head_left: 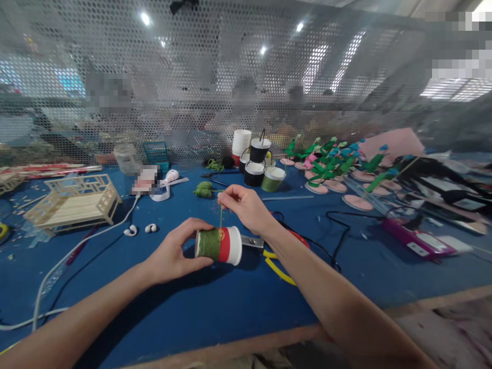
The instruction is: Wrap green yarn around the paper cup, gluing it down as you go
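Note:
My left hand (183, 251) grips a paper cup (229, 246) lying on its side, its white rim facing right. Green yarn is wound around the cup's base half; a red band and white rim stay bare. Above it, my right hand (240, 202) pinches a strand of green yarn (221, 218) that runs taut up from the cup. Just behind that hand sits a ball of green yarn (203, 189). Partly hidden by the cup and my right forearm, scissors (252, 242) with metal blades lie on the table.
Yarn-wrapped cups (254, 173) and a stack of white cups (242, 141) stand at the back. Several green craft plants on pink discs (357, 202) fill the right. A purple power strip (418, 238) with black cable lies there too. At left are a wooden model bed (77, 200) and earbuds (151, 228).

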`<state>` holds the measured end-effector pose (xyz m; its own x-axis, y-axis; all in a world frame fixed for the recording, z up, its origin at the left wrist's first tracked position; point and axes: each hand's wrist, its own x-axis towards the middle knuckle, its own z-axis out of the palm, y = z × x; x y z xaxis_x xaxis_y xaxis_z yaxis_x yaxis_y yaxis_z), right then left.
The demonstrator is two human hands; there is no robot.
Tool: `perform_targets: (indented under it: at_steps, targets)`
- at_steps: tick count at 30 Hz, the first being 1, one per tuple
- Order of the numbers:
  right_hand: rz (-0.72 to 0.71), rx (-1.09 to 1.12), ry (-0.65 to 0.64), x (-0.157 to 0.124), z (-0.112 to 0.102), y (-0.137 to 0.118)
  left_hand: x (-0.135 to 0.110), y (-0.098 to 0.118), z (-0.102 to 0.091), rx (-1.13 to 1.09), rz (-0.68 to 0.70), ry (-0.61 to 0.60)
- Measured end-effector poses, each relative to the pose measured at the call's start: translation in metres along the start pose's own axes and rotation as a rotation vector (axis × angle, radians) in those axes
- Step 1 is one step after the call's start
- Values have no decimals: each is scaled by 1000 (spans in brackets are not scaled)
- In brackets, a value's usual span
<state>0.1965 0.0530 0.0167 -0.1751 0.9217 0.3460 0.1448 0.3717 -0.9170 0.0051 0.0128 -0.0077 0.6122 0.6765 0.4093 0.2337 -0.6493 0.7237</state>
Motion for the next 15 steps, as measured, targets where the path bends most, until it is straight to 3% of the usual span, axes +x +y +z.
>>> perform_targets:
  at_steps: [15]
  targets:
    - [91,-147,-188,-3,3,1,-3,10,-3,337,257,-22]
